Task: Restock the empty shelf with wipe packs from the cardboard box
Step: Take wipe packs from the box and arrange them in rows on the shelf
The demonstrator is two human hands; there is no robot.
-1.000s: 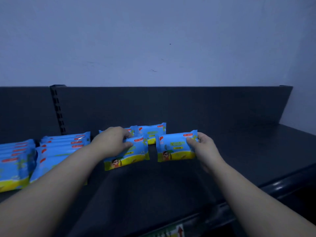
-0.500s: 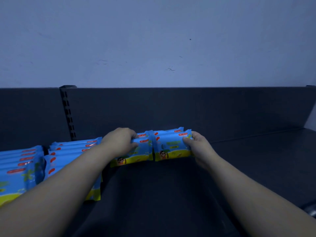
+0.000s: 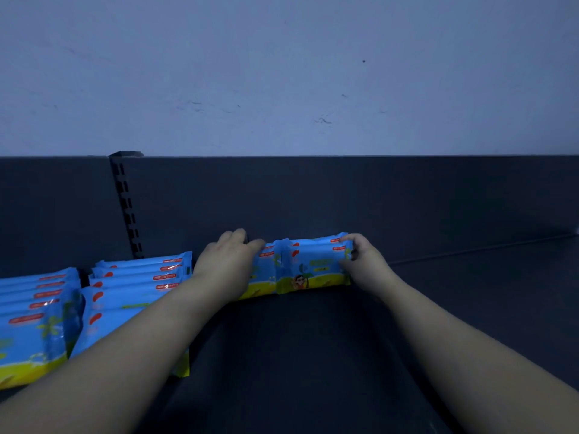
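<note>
Both wipe packs (image 3: 313, 265) farther back

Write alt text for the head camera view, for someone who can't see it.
A person's left hand and right hand each hold a blue-and-yellow wipe pack, the left pack beside the right pack, near the back of a dark shelf. More matching packs stand in rows at the left, below a pale wall.

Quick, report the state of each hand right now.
Left hand: grips the left wipe pack, fingers curled over its top.
Right hand: grips the right wipe pack by its right end.
</note>
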